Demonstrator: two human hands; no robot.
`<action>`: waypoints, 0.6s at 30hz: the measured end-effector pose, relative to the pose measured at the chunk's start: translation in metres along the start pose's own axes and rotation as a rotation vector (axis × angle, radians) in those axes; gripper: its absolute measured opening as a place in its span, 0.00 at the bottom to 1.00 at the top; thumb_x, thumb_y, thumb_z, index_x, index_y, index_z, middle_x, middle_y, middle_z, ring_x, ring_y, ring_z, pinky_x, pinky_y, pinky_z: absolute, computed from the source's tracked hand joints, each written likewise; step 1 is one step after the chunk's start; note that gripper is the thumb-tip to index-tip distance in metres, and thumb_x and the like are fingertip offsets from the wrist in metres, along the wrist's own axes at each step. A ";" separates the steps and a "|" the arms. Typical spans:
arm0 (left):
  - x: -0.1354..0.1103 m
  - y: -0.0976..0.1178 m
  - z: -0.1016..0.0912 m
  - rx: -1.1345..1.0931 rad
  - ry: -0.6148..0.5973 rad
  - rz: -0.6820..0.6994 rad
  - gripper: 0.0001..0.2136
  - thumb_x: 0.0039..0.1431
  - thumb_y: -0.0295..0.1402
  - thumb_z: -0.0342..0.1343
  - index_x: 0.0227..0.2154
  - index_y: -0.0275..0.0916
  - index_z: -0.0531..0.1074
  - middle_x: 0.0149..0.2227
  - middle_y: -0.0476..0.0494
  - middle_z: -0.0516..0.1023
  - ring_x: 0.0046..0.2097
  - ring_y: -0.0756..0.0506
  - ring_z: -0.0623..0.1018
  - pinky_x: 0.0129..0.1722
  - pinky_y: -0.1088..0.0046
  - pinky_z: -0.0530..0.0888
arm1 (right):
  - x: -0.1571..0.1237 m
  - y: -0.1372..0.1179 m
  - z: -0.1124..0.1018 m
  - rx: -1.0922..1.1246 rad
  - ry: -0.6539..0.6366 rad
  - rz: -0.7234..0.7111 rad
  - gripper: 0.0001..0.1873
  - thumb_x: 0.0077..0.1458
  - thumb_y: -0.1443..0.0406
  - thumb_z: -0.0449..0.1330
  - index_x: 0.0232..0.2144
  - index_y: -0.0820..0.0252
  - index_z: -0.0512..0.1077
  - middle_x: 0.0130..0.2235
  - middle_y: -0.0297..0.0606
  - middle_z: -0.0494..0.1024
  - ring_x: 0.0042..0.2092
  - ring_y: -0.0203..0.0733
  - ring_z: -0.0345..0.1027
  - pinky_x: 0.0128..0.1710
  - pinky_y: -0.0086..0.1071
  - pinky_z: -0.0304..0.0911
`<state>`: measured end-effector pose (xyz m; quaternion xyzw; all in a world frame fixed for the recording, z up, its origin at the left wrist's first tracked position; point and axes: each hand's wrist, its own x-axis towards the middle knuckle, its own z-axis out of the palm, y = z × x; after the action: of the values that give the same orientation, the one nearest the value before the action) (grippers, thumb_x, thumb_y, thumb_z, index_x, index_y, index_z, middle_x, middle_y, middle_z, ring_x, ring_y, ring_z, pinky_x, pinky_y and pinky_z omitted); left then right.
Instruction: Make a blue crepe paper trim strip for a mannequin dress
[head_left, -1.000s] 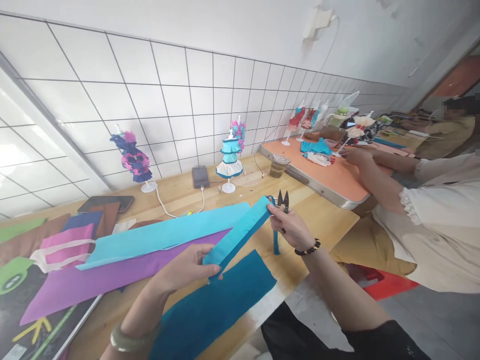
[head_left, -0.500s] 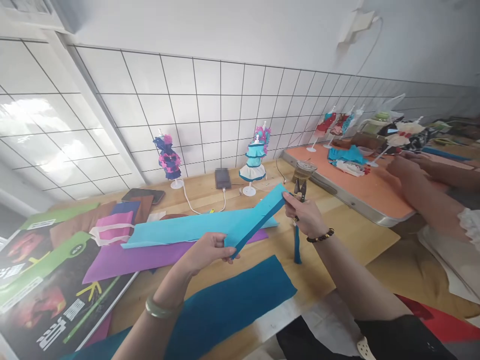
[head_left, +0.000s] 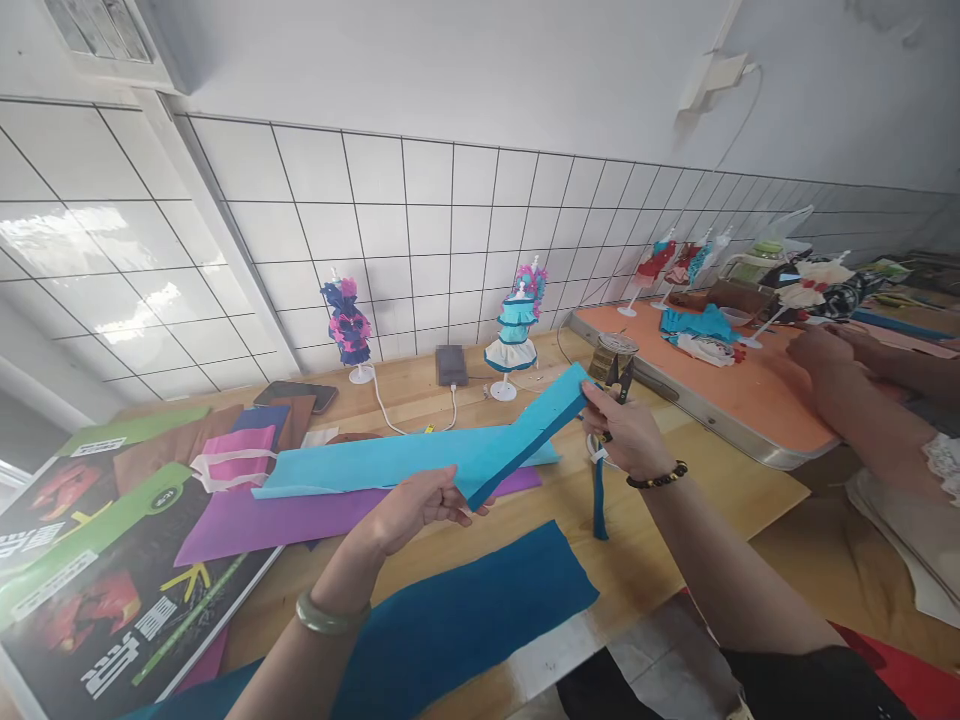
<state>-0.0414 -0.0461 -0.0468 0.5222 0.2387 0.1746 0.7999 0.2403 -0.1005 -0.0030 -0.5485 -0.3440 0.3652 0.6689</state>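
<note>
A folded teal felt strip (head_left: 529, 430) is stretched in the air between my two hands above the wooden table (head_left: 675, 470). My left hand (head_left: 420, 505) pinches its near end. My right hand (head_left: 626, 430) grips its far end together with small black thread snips (head_left: 619, 375), blades pointing up; a narrow dark teal strip (head_left: 598, 500) dangles from this hand. Under the strip lie a light blue sheet (head_left: 375, 462), a purple sheet (head_left: 300, 515) and a dark teal sheet (head_left: 465, 620).
Small dress mannequins (head_left: 346, 335) (head_left: 514, 335) stand by the tiled wall, with a power bank (head_left: 450, 365) and cable. Printed boxes (head_left: 82, 560) and folded felt (head_left: 232, 455) lie left. A person's arms (head_left: 847, 370) work over an orange board (head_left: 720, 385) at right; a drink cup (head_left: 613, 350).
The view has swung left and up. Both hands keep holding the teal strip stretched between them, which now sits slightly higher and further right in view.
</note>
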 end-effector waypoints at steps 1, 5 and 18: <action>0.001 -0.001 -0.001 0.008 0.022 0.000 0.19 0.56 0.46 0.50 0.24 0.33 0.73 0.29 0.39 0.77 0.37 0.41 0.77 0.46 0.60 0.70 | 0.000 -0.004 0.002 -0.007 -0.013 -0.007 0.30 0.40 0.54 0.67 0.14 0.56 0.48 0.15 0.22 0.45 0.18 0.28 0.39 0.16 0.28 0.42; 0.003 -0.001 -0.003 0.107 0.113 0.008 0.22 0.53 0.48 0.53 0.42 0.36 0.73 0.44 0.37 0.75 0.44 0.41 0.75 0.49 0.60 0.68 | -0.003 -0.023 0.017 -0.063 -0.092 -0.041 0.29 0.40 0.53 0.67 0.13 0.56 0.49 0.16 0.25 0.48 0.19 0.29 0.43 0.17 0.29 0.44; -0.006 0.004 0.018 0.476 0.015 0.062 0.13 0.45 0.43 0.60 0.24 0.36 0.72 0.24 0.48 0.72 0.27 0.48 0.71 0.29 0.71 0.68 | -0.008 -0.034 0.095 -0.379 -0.544 -0.159 0.26 0.42 0.54 0.65 0.16 0.57 0.50 0.18 0.25 0.46 0.20 0.27 0.39 0.18 0.28 0.37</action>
<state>-0.0360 -0.0612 -0.0358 0.7017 0.2628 0.1417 0.6469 0.1582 -0.0660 0.0459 -0.5172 -0.6133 0.3743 0.4651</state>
